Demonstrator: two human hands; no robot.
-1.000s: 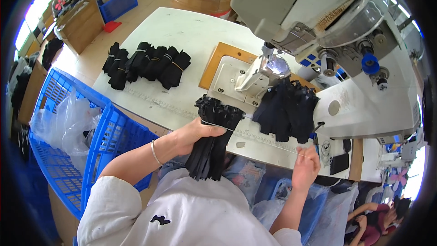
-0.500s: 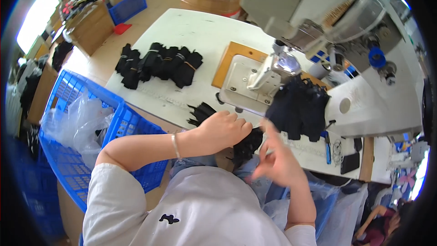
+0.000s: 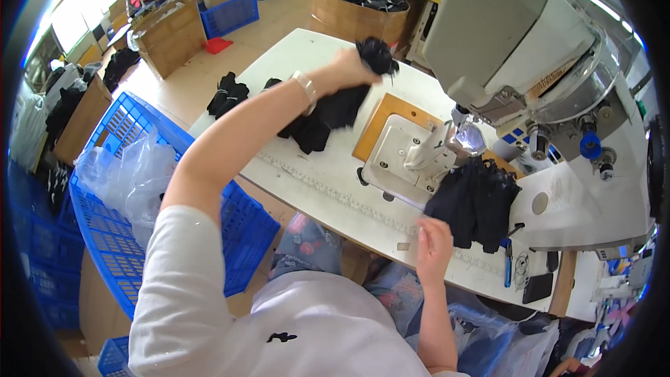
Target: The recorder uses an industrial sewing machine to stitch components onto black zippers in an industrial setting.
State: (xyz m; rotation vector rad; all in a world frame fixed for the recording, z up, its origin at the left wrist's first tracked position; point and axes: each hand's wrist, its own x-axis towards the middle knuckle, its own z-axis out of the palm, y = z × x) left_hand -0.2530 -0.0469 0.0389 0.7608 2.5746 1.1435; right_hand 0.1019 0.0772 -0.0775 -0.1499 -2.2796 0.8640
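My left hand (image 3: pixel 347 72) is stretched out over the far left part of the white sewing table (image 3: pixel 301 45), closed around a bundle of black fabric pieces (image 3: pixel 377 56). The bundle's lower end hangs over other black fabric bundles (image 3: pixel 312 132) lying on the table. My right hand (image 3: pixel 434 246) is held above the table's front edge, fingers curled together, and I see nothing in it. Just beyond it, a pile of black fabric pieces (image 3: pixel 471 206) hangs beside the sewing machine's work plate (image 3: pixel 399 160).
The sewing machine head (image 3: pixel 502 49) rises at the right. A blue crate (image 3: pixel 105 216) with clear plastic bags stands left of the table. Blue-handled snips (image 3: pixel 508 265) and a black phone-like item (image 3: pixel 537 288) lie at the front right. A large cardboard bin (image 3: pixel 359 26) stands behind.
My left hand has gone from near my lap to the far left of the table with the black bundle. My right hand has moved slightly and its fingers have curled in.
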